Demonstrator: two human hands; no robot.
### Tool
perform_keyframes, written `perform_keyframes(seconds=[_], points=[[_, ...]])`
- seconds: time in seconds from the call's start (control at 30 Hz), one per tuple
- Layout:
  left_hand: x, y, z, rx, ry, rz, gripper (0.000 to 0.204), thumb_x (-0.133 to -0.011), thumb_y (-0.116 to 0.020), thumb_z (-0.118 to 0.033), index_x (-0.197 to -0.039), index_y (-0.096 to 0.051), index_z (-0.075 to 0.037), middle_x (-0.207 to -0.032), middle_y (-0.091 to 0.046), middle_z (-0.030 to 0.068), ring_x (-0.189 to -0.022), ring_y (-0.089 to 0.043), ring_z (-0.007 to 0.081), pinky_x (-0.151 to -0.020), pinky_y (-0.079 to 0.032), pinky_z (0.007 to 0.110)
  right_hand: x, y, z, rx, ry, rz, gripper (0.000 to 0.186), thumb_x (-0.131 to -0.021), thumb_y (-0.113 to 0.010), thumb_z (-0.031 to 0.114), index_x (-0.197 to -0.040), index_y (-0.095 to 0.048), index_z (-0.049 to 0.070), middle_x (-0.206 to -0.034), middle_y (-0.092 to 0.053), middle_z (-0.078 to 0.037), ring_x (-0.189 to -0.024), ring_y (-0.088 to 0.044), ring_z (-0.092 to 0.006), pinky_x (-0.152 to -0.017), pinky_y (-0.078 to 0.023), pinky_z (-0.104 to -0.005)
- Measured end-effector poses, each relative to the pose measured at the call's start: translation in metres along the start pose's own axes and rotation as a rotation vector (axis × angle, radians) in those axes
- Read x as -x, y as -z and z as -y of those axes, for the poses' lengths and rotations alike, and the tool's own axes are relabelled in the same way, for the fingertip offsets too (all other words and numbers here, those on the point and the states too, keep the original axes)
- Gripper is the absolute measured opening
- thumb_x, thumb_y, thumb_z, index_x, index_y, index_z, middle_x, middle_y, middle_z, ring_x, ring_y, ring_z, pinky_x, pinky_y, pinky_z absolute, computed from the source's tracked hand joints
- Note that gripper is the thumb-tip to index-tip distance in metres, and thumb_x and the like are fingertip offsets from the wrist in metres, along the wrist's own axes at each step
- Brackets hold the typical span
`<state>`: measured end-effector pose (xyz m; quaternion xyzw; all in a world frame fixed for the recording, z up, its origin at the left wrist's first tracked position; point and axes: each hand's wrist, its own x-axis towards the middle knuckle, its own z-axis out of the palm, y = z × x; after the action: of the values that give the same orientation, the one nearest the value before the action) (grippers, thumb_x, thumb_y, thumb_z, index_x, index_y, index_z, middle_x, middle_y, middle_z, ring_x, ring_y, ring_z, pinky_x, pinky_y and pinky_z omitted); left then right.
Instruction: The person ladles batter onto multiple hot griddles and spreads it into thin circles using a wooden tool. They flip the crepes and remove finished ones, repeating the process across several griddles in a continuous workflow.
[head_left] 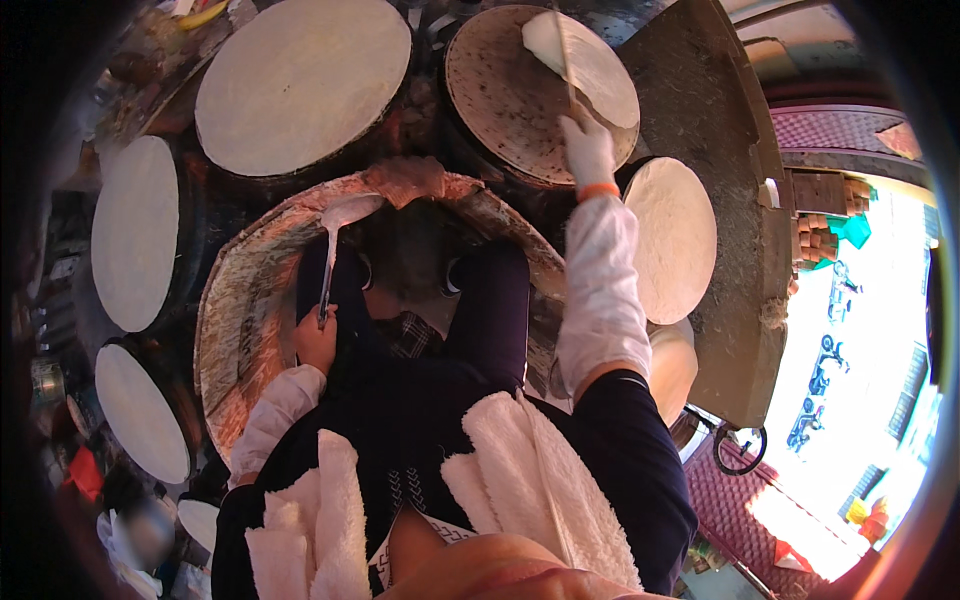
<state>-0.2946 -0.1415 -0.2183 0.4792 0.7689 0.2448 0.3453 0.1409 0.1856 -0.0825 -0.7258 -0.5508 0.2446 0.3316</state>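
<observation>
My right hand (588, 148), in a white glove with a white sleeve cover, grips a thin flat stick (564, 55) that reaches under a pale thin crepe (590, 65) lying partly peeled on a round brown griddle (500, 100). My left hand (316, 340) holds the handle of a metal ladle (340, 220), its bowl resting at the rim of a large round basin (240, 310) right in front of me. My dark trousers and shoes fill the middle of the basin's opening.
Round griddles covered with white batter ring me: a large round griddle (300, 80) at top left, two griddles at left (135, 230) (142, 410), another griddle at right (672, 235). A grey counter slab (715, 200) runs on the right. White towels (530, 470) hang at my waist.
</observation>
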Motion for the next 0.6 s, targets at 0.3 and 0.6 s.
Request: perform_keyframes(seconds=[0.3,0.6], points=[[0.002,0.003,0.001,0.026,0.02,-0.001,0.018,-0.091,-0.064,-0.018,-0.104,-0.073,-0.009,-0.09,-0.072,0.0143,-0.084,-0.071,0.0299,-0.074,-0.053,0.038,-0.054,0.052,-0.027,-0.069,-0.2,0.139,0.045,-0.091,-0.065,0.028,-0.129,-0.065,0.003,-0.101,-0.074,-0.019,-0.09,-0.071,-0.0264,-0.08,-0.053,-0.0349],[0.009,0.013,-0.023,0.042,0.06,-0.009,0.021,-0.09,-0.065,-0.018,-0.107,-0.073,-0.008,-0.089,-0.072,0.0145,-0.081,-0.071,0.0263,-0.074,-0.053,0.037,0.009,0.028,0.042,0.241,0.162,0.294,0.05,-0.094,-0.06,0.033,-0.138,-0.058,0.01,-0.116,-0.068,-0.026,-0.113,-0.064,-0.0371,-0.099,-0.049,-0.0397]])
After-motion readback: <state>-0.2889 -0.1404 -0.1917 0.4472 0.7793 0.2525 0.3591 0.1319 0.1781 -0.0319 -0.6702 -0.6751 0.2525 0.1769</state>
